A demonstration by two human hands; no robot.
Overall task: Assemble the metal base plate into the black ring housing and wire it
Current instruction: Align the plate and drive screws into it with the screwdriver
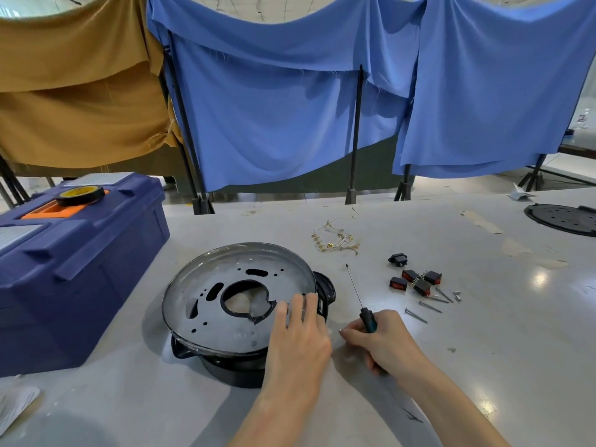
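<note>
Fingers (296,309) of my left hand (300,333) lie straight and relaxed on the near right edge of the metal base plate (222,330), pressing rather than gripping. My right hand (383,343) is curled round the black-and-teal handle of one screwdriver (354,290), its thin shaft pointing away from me across the desk (451,366).

Behind the desk hang blue cloths (274,108) and one tan cloth (74,91) on black stands. At my left one dark blue toolbox (80,269) stands on the desk, with one roll of black tape (80,194) on its lid.

The plate, a single round grey disc with a large middle hole and several smaller slots, sits tilted on top of the one black ring housing (232,372), its far side raised, so it is not seated inside. Both are in front of me, just left of centre. At the far right edge lies one black perforated disc (561,217).

Beyond the screwdriver tip lies one loose wire bundle (335,240), white leads with brass-coloured terminals. To the right of the shaft there is one black socket (399,260), then four red rocker switches (416,280) clustered together. Just beside them lie four long screws (430,306), and near those one or two short ones, too small to count surely.
</note>
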